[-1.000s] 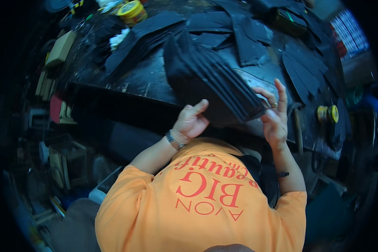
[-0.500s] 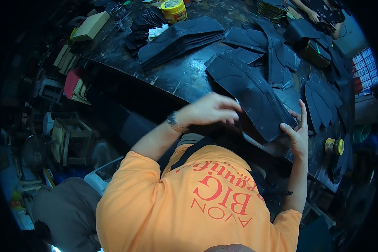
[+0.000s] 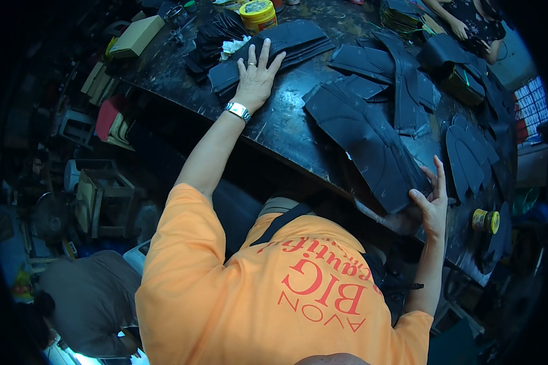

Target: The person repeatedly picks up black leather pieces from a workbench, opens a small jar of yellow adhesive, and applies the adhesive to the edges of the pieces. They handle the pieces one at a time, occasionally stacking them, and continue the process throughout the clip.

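Note:
On the pile of black leather-like panels (image 3: 323, 41) at the back left of the table lies my left hand (image 3: 256, 79), fingers spread flat over the top piece. My right hand (image 3: 431, 198) is at the near right corner of a large black stitched panel (image 3: 365, 143). Its thumb and curled fingers close on that edge while the index finger points up. This panel lies over other dark pieces, its near end at the table's front edge.
A yellow tub (image 3: 257, 15) stands behind the left pile. A small yellow-lidded jar (image 3: 486, 221) is at the right. Curved dark pieces (image 3: 467, 158) lie beyond my right hand. A co-worker's hand (image 3: 460, 29) shows at the far right. Stools (image 3: 106, 201) stand left.
My left hand has gone from beside the large panel to the back left pile, its fingers now spread. My right hand has stayed at the panel's corner.

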Tool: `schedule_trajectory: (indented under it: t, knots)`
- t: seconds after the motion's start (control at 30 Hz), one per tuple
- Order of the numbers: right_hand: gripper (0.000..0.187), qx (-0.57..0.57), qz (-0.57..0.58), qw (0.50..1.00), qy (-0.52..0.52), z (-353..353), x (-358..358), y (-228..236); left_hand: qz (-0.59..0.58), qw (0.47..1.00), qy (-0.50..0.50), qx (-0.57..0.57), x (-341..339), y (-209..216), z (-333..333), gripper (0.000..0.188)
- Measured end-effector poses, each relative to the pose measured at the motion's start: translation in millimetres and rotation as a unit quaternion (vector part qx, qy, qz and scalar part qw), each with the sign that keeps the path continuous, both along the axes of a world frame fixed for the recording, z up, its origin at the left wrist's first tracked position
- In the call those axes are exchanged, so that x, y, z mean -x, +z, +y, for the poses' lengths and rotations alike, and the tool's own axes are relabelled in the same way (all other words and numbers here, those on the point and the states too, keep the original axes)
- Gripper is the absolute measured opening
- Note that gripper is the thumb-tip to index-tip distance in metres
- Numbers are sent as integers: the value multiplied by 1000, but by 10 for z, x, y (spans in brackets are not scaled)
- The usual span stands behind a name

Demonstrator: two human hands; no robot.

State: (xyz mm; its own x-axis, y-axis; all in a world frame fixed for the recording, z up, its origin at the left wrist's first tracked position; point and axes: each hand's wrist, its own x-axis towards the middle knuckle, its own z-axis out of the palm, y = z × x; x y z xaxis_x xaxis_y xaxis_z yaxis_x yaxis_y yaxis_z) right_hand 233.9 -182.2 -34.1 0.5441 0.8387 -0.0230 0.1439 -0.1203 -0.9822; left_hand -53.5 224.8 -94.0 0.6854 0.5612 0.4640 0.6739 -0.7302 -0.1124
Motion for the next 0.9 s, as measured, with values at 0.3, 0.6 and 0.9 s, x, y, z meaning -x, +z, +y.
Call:
schedule_trajectory:
  t: [0.3,0.6,0.9]
  knots:
    - [102,17,-23,999,30,75,-14,42,-24,998,42,-29,-172,-86,244,66]
    - [87,-6,-235,968,-91,-126,81,-91,58,977,179,102,-483,619,132,47]
    - [91,1,-488,797,-357,-1196,-691,457,23,879,-440,182,-998,1242,-1982,73]
